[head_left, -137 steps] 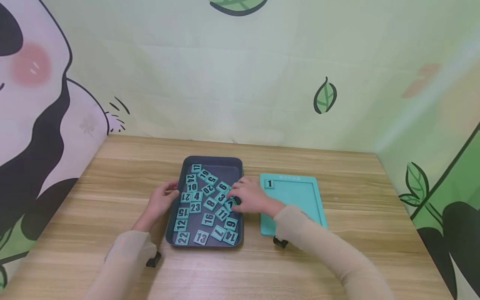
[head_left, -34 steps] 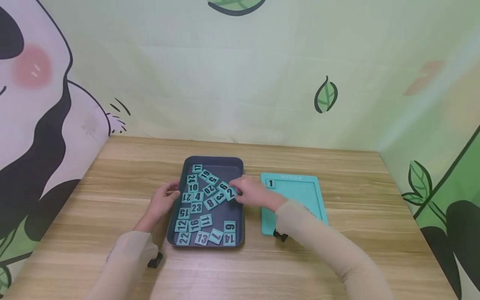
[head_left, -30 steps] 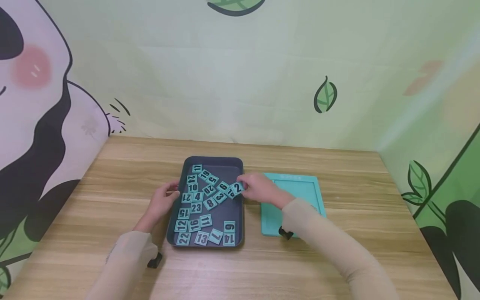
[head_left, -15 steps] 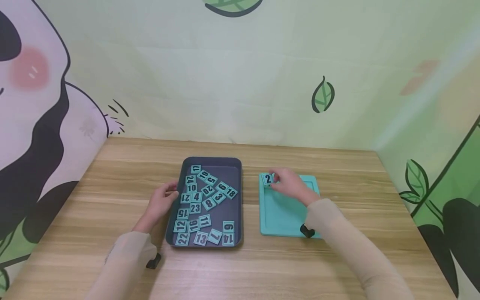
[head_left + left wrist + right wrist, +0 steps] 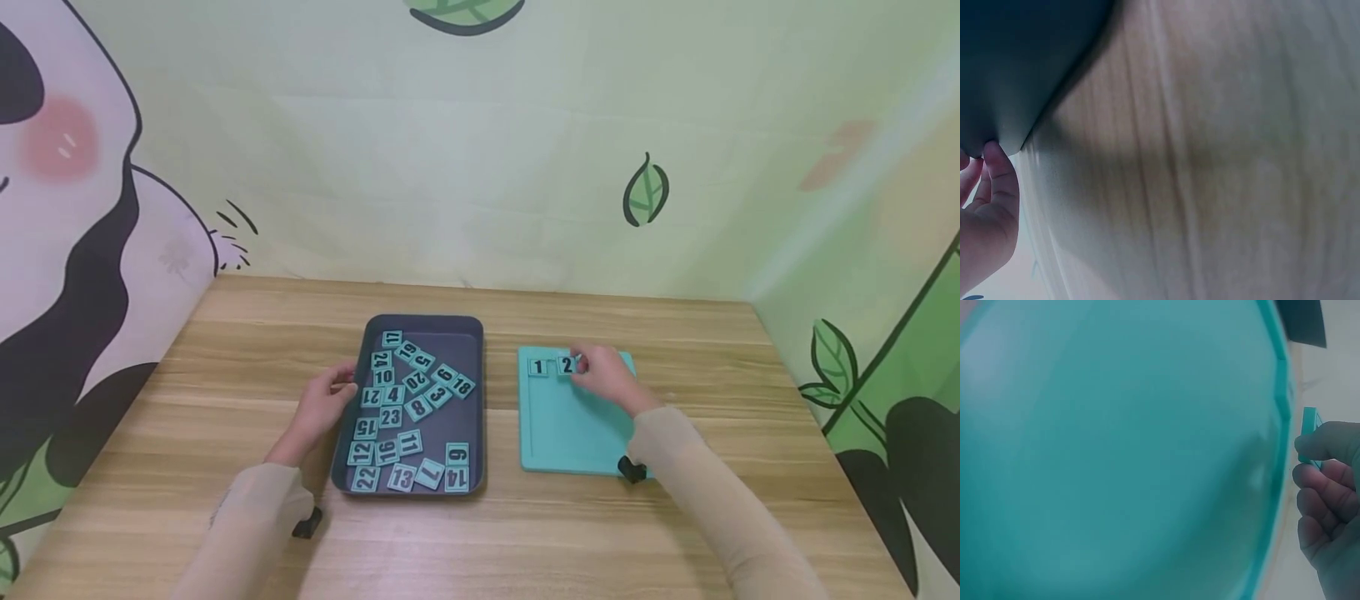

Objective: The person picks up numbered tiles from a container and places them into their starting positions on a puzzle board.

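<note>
**Tile 2 held at the board's top row**

The right hand [image 5: 609, 382] pinched tile 2 [image 5: 566, 365] just beside tile 1 [image 5: 537, 367] on the teal board [image 5: 570, 433]; the board's lower area lay bare. The left hand [image 5: 324, 406] gripped the left rim of the dark tray [image 5: 422, 324], which held scattered numbered tiles [image 5: 392, 415]. Tray and board stood apart on the table [image 5: 675, 533].

teal numbered tiles [image 5: 417, 407], dark grey tray [image 5: 472, 329], teal board [image 5: 570, 425].
</note>
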Demonstrator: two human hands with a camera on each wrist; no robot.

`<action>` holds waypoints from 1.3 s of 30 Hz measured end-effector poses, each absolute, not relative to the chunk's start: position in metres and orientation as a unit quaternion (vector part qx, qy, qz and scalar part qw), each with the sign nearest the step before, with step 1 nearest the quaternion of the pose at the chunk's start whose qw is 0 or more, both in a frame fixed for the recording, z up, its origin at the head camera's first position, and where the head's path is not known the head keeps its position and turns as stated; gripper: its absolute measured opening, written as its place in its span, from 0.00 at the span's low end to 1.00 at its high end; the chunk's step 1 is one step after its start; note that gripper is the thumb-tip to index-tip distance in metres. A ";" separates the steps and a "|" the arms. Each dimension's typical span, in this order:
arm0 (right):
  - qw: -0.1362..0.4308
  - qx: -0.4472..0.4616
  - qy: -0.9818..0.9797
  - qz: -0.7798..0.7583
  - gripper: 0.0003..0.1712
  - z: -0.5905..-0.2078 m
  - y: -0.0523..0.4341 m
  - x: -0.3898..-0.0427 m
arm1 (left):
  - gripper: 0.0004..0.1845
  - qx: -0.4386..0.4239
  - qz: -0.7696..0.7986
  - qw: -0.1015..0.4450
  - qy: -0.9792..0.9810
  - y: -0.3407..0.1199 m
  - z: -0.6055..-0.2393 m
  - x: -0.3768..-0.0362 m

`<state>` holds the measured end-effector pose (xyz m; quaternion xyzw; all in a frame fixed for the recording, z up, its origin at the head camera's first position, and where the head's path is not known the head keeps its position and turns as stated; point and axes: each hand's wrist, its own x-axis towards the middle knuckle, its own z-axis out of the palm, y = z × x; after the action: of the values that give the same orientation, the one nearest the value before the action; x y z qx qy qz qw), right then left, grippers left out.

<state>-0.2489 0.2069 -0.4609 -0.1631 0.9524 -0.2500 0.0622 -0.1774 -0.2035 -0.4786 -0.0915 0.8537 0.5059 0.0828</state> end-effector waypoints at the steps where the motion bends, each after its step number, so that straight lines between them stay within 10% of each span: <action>1: 0.061 -0.164 0.953 -0.246 0.19 -0.463 0.207 -0.249 | 0.22 -0.092 0.506 0.083 0.854 -0.204 -0.479 -0.177; 39: 0.047 -0.157 0.949 -0.269 0.24 -0.451 0.164 -0.244 | 0.22 -0.090 0.512 0.081 0.850 -0.203 -0.478 -0.176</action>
<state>-0.2438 0.1640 -0.4510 -0.1566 0.9492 -0.2687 0.0474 -0.1756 -0.2029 -0.4779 -0.0899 0.8502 0.5123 0.0809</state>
